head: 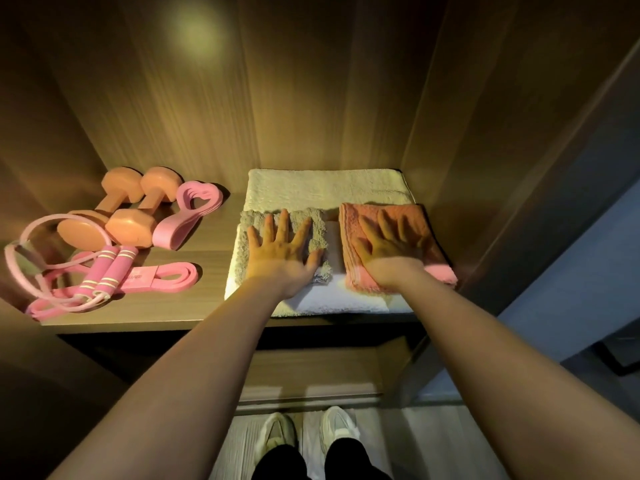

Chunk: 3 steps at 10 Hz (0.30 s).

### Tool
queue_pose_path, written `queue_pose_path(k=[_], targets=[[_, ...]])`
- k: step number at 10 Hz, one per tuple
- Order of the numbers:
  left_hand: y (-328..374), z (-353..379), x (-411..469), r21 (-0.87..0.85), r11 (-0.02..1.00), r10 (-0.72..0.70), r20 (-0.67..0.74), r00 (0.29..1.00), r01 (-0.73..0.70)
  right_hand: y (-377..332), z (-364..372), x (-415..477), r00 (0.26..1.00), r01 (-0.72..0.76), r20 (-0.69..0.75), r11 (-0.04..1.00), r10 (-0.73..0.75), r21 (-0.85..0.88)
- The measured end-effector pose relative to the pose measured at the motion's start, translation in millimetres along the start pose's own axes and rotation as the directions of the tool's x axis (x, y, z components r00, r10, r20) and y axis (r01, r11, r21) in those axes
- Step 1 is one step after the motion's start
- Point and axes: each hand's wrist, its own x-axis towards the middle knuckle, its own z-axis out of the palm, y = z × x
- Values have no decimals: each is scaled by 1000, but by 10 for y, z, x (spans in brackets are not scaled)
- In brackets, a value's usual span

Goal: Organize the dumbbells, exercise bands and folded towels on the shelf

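Atop white towel (pixel 322 188), splayed left hand (pixel 282 251) presses shaggy grey towel (pixel 317 223); splayed right hand (pixel 391 247), a seemingly pink towel (pixel 427 230).

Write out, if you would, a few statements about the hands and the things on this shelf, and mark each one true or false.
1. The left hand lies flat on the grey towel. True.
2. The right hand grips one of the dumbbells. False: it presses flat on the pink towel, and both dumbbells lie untouched on the left.
3. The grey towel and the pink towel lie side by side on a larger white towel. True.
4. The heart-shaped band sits on the white towel. False: it lies on the bare shelf, right beside the dumbbells.
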Motion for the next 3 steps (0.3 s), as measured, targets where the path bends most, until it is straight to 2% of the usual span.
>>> queue_pose_path(k=[1,2,3], targets=[[-4,-4,19,15,1000,-11,24,1000,11,13,7,19,987,-8,158,999,14,-33],[4,-39,15,10,1000,-12,49,999,11,-15,-60,1,1000,-24,17,999,23,32],[0,-105,7,-16,1000,3,64,998,-2,-99,-197,-132,993,107,-71,973,-94,206]])
